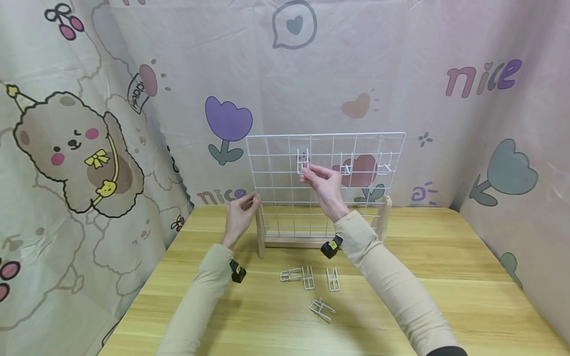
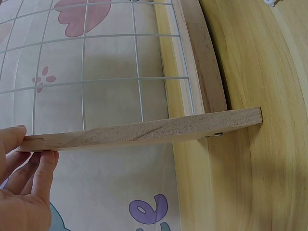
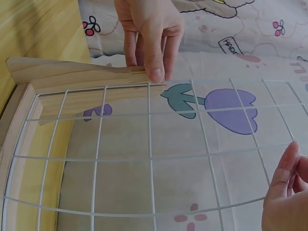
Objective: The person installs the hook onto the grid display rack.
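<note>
A white wire grid panel (image 1: 285, 195) stands upright in a wooden stand (image 1: 294, 242). My left hand (image 1: 239, 217) pinches the top of the stand's left post (image 2: 130, 132), thumb on one side and fingers on the other. At the panel's upper part, left of centre, my right hand (image 1: 327, 188) holds a white wire hook (image 1: 303, 160) by its lower end. That hook overlaps the grid wires in the head view and lies outside the right wrist view, where the right hand's fingertips (image 3: 291, 151) show close to the mesh.
Two more white hooks hang on the panel, a middle hook (image 1: 346, 165) and a right hook (image 1: 385, 164). Several loose hooks (image 1: 332, 280) lie on the wooden table (image 1: 249, 306) in front of the stand. A printed curtain (image 1: 378, 59) hangs behind and at the sides.
</note>
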A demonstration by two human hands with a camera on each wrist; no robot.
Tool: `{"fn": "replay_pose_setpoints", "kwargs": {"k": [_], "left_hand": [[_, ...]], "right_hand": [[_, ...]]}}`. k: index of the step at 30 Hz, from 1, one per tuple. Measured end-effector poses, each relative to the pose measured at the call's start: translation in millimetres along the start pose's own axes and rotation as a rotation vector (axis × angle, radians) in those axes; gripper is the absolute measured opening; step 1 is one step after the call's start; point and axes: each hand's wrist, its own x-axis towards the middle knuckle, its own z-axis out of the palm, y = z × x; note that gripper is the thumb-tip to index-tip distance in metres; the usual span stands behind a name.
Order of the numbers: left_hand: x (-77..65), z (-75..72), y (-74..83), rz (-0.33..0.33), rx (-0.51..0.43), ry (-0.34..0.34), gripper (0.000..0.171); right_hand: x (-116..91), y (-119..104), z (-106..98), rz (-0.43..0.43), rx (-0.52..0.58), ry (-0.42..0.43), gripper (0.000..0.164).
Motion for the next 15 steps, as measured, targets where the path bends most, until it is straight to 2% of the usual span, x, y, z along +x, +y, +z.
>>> {"fn": "replay_pose_setpoints", "kwargs": {"k": [7, 15], "left_hand": [[0.2, -0.2, -0.7, 0.010, 0.006, 0.001, 0.041], [-0.1, -0.6, -0.9, -0.002, 0.003, -0.002, 0.041]], "right_hand": [[-0.7, 3.9, -4.1, 0.009, -0.002, 0.017, 0.034], [-2.8, 5.9, -8.1, 0.004, -0.002, -0.002, 0.035]]}}
